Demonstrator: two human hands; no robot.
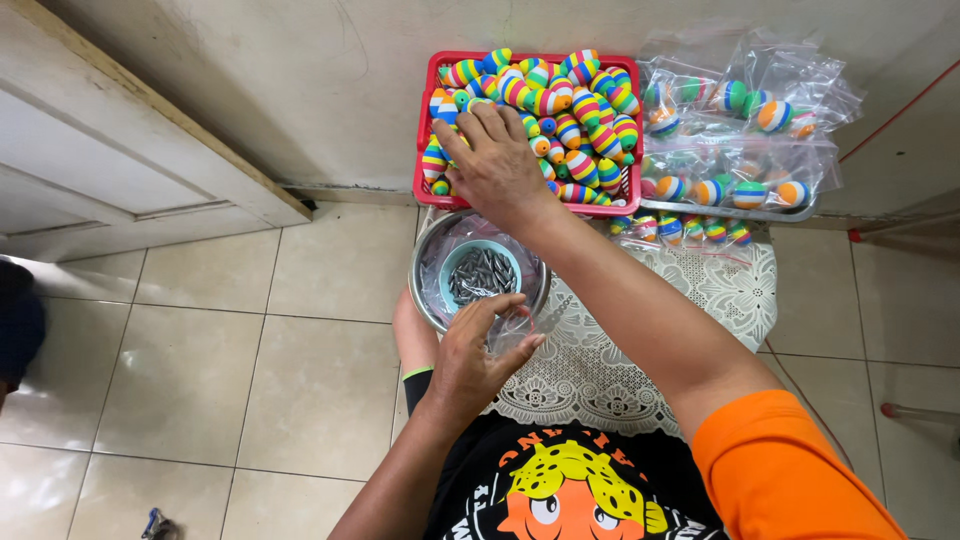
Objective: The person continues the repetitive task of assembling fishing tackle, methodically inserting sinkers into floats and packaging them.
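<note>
My right hand reaches into a red plastic basket full of striped, egg-shaped floats in many colours; its fingers curl down among them, and whether they grip one is hidden. My left hand rests at the near rim of a steel bowl, its fingers pinching a small clear plastic bag. Inside the bowl sits a small teal cup holding several dark metal sinkers.
Clear bags of packed floats are piled on a tray right of the basket. A white lace cloth covers my lap. Beige floor tiles lie to the left, a wall and door frame behind. A dark object shows at the left edge.
</note>
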